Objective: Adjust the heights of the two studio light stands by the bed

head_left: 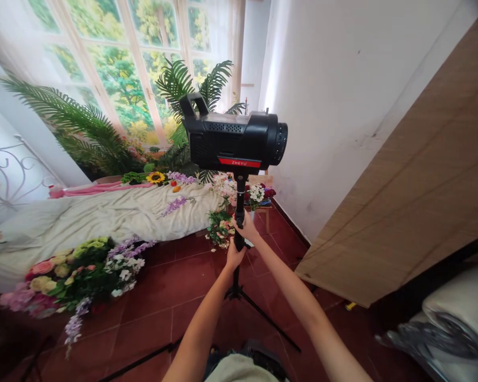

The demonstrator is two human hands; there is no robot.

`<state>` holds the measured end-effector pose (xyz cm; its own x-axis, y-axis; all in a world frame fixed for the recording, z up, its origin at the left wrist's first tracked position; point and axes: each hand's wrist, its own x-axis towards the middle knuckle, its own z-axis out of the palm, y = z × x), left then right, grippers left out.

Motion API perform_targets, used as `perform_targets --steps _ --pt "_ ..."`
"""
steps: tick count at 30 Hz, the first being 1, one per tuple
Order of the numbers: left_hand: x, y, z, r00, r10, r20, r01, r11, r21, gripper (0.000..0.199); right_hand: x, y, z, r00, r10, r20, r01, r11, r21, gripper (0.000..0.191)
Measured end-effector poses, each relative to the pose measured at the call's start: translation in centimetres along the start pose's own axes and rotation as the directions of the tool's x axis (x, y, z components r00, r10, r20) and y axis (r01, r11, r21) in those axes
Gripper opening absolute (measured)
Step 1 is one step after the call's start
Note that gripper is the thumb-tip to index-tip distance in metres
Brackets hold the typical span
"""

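Observation:
A black studio light [227, 140] with a red label sits on top of a black light stand [241, 193] directly in front of me. Both my hands are closed on the stand's pole below the lamp. My right hand [247, 229] is the higher one, near a clamp or knob on the pole. Just beneath it, my left hand [235, 255] wraps round the lower part. The stand's legs spread over the floor under my arms. My fingers partly hide the knobs on the pole.
To the left stands a bed with a cream cloth [123, 215], with a flower bunch [79, 270] at its near side. Palm leaves [175, 85] rise behind the lamp. A tan panel [402, 159] leans at right, and a cushioned chair [458, 313] is at lower right.

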<state>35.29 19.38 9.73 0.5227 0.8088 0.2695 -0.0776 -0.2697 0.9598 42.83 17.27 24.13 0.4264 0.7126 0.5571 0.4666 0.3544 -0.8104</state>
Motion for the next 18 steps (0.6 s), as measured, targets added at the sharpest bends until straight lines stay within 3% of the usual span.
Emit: perform_targets --steps 9,14,18 --pt "0.0 -0.5 -0.2 1.000 -0.019 -0.004 0.019 0.997 0.072 0.031 4.7 -4.8 -1.2 0.999 -0.034 0.029 0.034 0.999 0.010 0.022" --pt "0.2 -0.7 -0.2 0.999 -0.049 -0.010 0.050 0.996 0.078 0.034 4.9 -5.3 -1.3 0.999 -0.038 0.010 0.038 0.999 -0.001 0.025" --pt "0.2 -0.5 -0.2 0.999 -0.042 0.004 0.042 0.998 0.054 0.035 3.5 -4.0 -1.0 0.999 -0.037 0.032 0.037 0.999 0.014 0.025"
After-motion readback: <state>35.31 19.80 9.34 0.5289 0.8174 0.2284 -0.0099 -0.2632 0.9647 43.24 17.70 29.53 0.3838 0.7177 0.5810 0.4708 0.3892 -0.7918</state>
